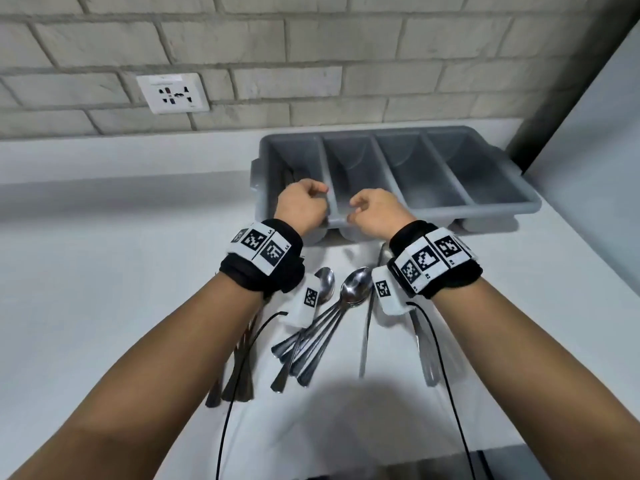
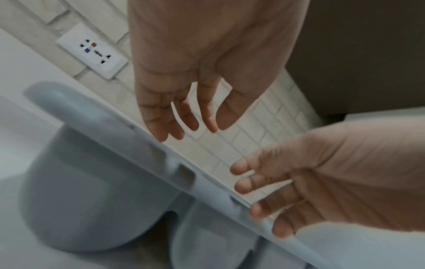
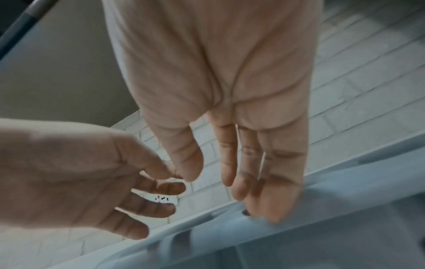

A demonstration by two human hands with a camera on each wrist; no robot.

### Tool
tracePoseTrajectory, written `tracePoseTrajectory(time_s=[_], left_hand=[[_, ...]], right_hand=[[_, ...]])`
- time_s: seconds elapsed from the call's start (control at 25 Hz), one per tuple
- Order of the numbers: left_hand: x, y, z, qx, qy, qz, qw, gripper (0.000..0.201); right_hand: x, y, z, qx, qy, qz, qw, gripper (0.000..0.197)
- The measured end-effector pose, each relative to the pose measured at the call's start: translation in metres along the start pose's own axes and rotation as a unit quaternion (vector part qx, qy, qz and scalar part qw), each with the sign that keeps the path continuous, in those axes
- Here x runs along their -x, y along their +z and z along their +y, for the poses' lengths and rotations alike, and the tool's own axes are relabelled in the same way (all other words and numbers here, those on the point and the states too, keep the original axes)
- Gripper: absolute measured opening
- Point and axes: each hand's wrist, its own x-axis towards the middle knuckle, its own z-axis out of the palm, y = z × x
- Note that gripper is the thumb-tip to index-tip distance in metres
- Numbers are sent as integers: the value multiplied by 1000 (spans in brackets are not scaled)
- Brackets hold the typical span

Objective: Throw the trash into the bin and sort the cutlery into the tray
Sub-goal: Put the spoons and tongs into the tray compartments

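A grey cutlery tray (image 1: 502, 204) with four long compartments stands at the back right of the white counter. My left hand (image 1: 318, 195) hovers over its near-left corner, fingers relaxed and holding nothing. Close beside it, my right hand (image 1: 356, 209) is over the near rim, also holding nothing. In the left wrist view my left hand (image 2: 184, 127) hangs just above the tray rim (image 2: 110, 120). In the right wrist view the fingertips of my right hand (image 3: 241, 191) reach the rim (image 3: 207, 227). Several spoons (image 1: 353, 289) lie bundled on the counter under my wrists.
Dark-handled cutlery (image 1: 239, 379) lies under my left forearm, and more steel pieces (image 1: 429, 355) lie under my right wrist. Something dark sits in the tray's leftmost compartment. A wall socket (image 1: 173, 93) is on the brick wall behind. The counter's front edge is at the bottom right.
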Motion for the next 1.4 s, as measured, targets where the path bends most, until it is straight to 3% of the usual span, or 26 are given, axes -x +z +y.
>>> tracePoseTrajectory(time_s=[0.12, 0.28, 0.48, 0.6, 0.68, 0.72, 0.88, 1.0, 1.12, 1.24, 1.32, 1.4], left_hand=[[39, 14, 5, -123, 4, -70, 990, 34], [83, 32, -17, -314, -12, -170, 934, 48], [109, 39, -46, -417, -95, -187, 884, 37], [121, 45, -51, -471, -111, -193, 854, 46], [122, 50, -49, -473, -110, -181, 855, 46], [123, 53, -50, -466, -111, -177, 860, 43], [133, 56, -44, -446, -135, -169, 869, 44], [138, 58, -37, -455, -166, -190, 854, 58], [141, 63, -38, -464, -163, -206, 846, 52], [146, 67, -36, -483, -112, -192, 847, 41], [153, 72, -35, -473, -86, -175, 859, 39], [159, 77, -39, -427, -102, -163, 883, 41]], right_hand=[[38, -14, 28, 68, 13, -13, 997, 36], [78, -4, 67, 153, 58, -56, 985, 46], [106, 17, 84, 195, 98, -114, 969, 68], [119, 22, 87, 186, 108, -138, 967, 92], [127, 28, 90, 191, 117, -179, 958, 107], [131, 30, 93, 196, 114, -182, 957, 104], [135, 26, 99, 157, 88, -105, 978, 47], [140, 18, 102, 148, 127, -104, 975, 29], [144, 11, 112, 115, 116, -110, 980, 18], [152, 12, 118, 42, 140, -62, 987, 37], [158, 16, 117, -18, 132, -46, 990, 65], [161, 19, 116, -32, 113, -46, 992, 95]])
